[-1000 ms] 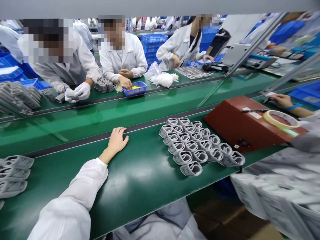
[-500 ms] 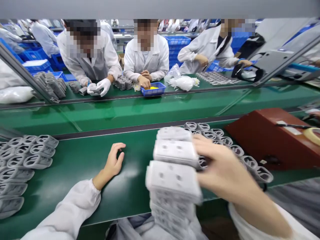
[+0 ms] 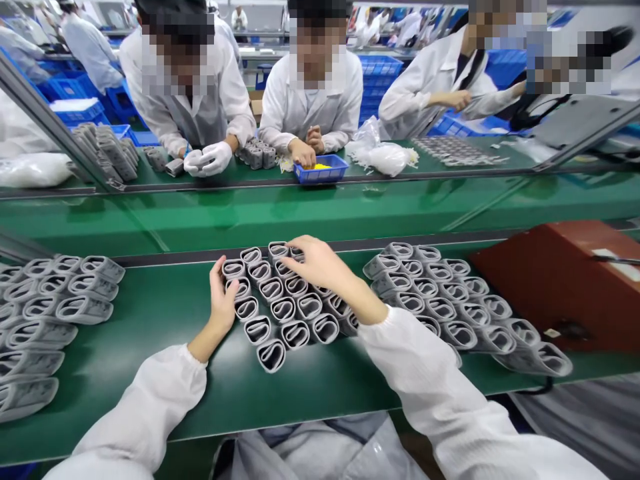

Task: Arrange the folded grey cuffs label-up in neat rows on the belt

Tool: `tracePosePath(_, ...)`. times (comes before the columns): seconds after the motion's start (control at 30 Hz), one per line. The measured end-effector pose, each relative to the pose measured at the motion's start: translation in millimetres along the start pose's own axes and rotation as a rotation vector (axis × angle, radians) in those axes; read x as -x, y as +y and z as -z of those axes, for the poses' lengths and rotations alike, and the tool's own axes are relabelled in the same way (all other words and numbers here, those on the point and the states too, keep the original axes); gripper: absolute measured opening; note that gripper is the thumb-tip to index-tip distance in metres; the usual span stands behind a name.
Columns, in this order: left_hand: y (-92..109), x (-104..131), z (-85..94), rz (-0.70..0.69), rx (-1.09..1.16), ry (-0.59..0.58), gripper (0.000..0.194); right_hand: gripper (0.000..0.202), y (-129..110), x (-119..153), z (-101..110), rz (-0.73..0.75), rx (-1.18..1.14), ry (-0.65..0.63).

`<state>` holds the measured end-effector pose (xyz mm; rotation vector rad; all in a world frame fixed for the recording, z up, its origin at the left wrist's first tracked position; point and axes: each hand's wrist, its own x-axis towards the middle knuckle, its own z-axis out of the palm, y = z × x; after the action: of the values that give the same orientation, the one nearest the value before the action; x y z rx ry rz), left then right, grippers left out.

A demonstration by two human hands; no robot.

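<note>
A block of several rolled grey cuffs [image 3: 283, 309] stands on the green table in front of me, their coiled ends facing up. At its left edge, my left hand [image 3: 223, 300] rests with thumb and fingers apart, touching the outer rolls. My right hand [image 3: 325, 267] lies over the block's far right part, thumb and forefinger spread above the rolls there. Its other fingers and some of the cuffs beneath are hidden. Neither hand lifts a cuff.
More rolled cuffs stand in groups at the left [image 3: 37, 303] and the right [image 3: 445, 293]. A red-brown box [image 3: 565, 280] sits on the right. Across a green divider [image 3: 280, 213], co-workers in white coats handle parts near a blue tray [image 3: 320, 175].
My right hand has brought the stack of cuffs from close in front of me onto the table's middle, where it now stands. My left hand has shifted slightly to meet its edge.
</note>
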<state>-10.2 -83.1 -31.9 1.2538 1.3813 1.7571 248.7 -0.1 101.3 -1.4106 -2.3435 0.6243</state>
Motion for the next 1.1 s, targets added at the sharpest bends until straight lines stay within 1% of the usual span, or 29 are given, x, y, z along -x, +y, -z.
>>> tracePosePath(0.07,-0.1,0.1,-0.2,0.056,0.032,-0.029,0.084,0.045,38.0,20.6,-5.6,0.031,-0.054,0.13)
tracePosePath(0.1,-0.7,-0.7,-0.2,0.102,0.077,-0.039,0.086,0.05,56.0,32.1,-8.6,0.03,-0.114,0.153)
tracePosePath(0.13,-1.5,-2.0,0.0,0.15,0.128,-0.047,0.085,0.056,71.9,43.6,-12.0,0.014,-0.206,0.142)
tracePosePath(0.2,-3.2,-5.4,2.0,0.24,0.219,-0.055,0.081,0.073,95.2,64.2,-21.2,-0.069,-0.46,0.067)
tracePosePath(0.27,-4.1,-9.1,5.6,0.312,0.286,-0.053,0.079,0.085,106.3,79.7,-33.4,-0.159,-0.741,0.002)
tracePosePath(0.33,-3.7,-12.6,9.8,0.363,0.33,-0.055,0.078,0.091,108.3,89.3,-46.5,-0.221,-0.976,0.004)
tracePosePath(0.4,-2.5,-15.2,13.1,0.393,0.347,-0.06,0.078,0.092,106.1,94.1,-57.6,-0.259,-1.125,0.051)
tracePosePath(0.47,-1.2,-16.1,14.1,0.405,0.342,-0.063,0.078,0.091,103.2,96.4,-65.0,-0.284,-1.186,0.094)
tracePosePath(0.53,-0.5,-14.7,12.3,0.386,0.318,-0.07,0.079,0.087,100.9,97.5,-69.2,-0.292,-1.197,0.122)
tracePosePath(0.6,-0.3,-11.4,7.9,0.327,0.261,-0.113,0.081,0.083,98.9,97.3,-72.3,-0.285,-1.2,0.147)
tracePosePath(0.7,-0.5,-5.6,-0.7,0.183,0.098,-0.208,0.086,0.08,95.2,93.0,-77.2,-0.251,-1.214,0.166)
tracePosePath(0.8,-0.7,-2.6,-7.3,0.079,-0.04,-0.239,0.085,0.082,92.2,84.1,-81.3,-0.223,-1.226,0.17)
tracePosePath(0.87,-0.3,-2.0,-10.2,0.059,-0.116,-0.209,0.076,0.082,92.2,77.6,-81.5,-0.228,-1.233,0.167)
tracePosePath(0.97,2.5,1.7,-13.2,0.051,-0.246,-0.103,0.057,0.078,96.1,70.1,-76.9,-0.244,-1.244,0.13)
tracePosePath(1.03,6.8,10.2,-13.6,0.054,-0.288,-0.053,0.051,0.075,99.4,66.7,-71.2,-0.226,-1.255,0.062)
tracePosePath(1.1,14.5,25.1,-11.6,0.042,-0.294,-0.019,0.051,0.073,100.2,62.3,-64.9,-0.178,-1.266,-0.036)
